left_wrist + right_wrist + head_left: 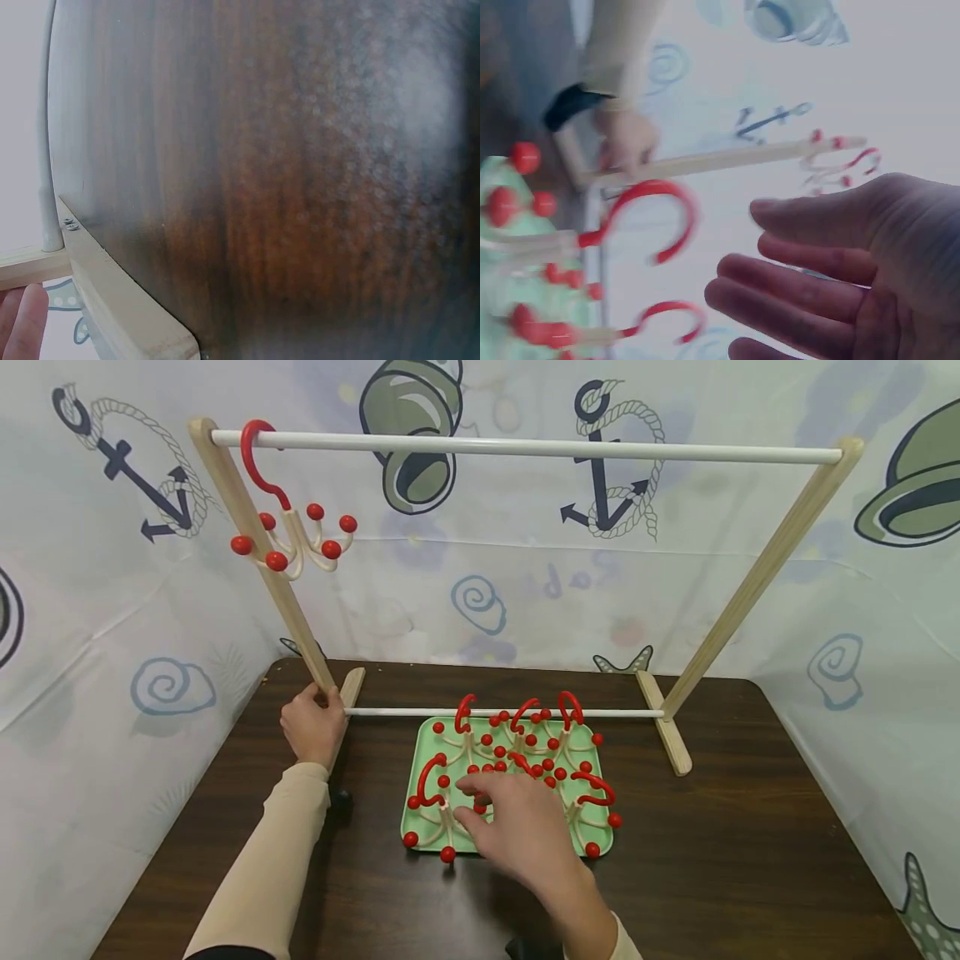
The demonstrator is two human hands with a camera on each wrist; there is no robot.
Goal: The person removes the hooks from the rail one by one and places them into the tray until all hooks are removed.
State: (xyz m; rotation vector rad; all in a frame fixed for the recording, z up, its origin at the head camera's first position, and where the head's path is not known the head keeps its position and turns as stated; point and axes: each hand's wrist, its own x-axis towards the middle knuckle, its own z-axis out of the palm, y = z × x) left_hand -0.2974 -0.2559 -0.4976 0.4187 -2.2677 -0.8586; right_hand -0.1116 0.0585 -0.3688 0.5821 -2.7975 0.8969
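Note:
A stand with two wooden posts and white rods spans the table. My left hand [313, 727] grips the foot of its left post [285, 597]; in the left wrist view the fingers [27, 322] lie against the wood. From the top rod [480, 444], at the left end, hangs a small rack [298, 539] by its red hook, its cream arms tipped with red balls. Several more such racks crowd a green tray [424, 750]. Above them is my right hand [517, 827], thumb and fingers spread and holding nothing. Nearby in the right wrist view are red hooks [691, 217].
The stand's right post [761, 577] rises from a wooden foot [666, 727]. A lower white rod [397, 712] runs behind the tray. The dark brown table [742, 860] backs onto a printed cloth [510, 560] with anchors and shells.

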